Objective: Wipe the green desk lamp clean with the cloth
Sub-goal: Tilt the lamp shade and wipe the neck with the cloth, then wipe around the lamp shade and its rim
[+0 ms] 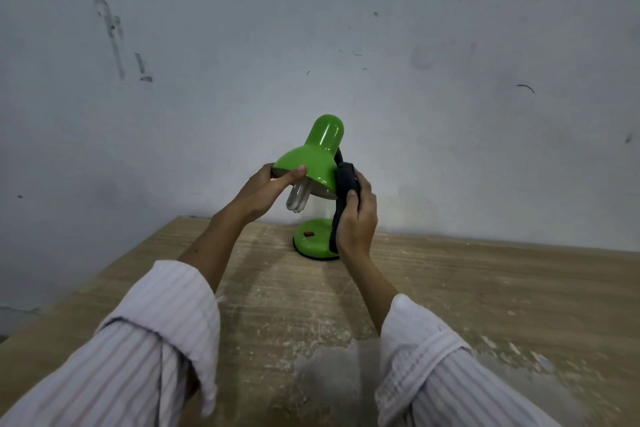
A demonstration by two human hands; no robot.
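Against scuffed wall (415, 28), left hand (266, 191) grips green lamp (311, 156); right hand (358, 218) clutches cloth (346, 180).

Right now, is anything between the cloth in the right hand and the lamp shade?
Nothing visible. The right hand grips the dark cloth, which lies against the right edge of the green lamp shade. The left hand holds the shade's opposite rim, clear of the cloth.

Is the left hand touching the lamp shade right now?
Touching. The head view shows the left hand gripping the shade at its rim, thumb lying across the green outside with no gap.
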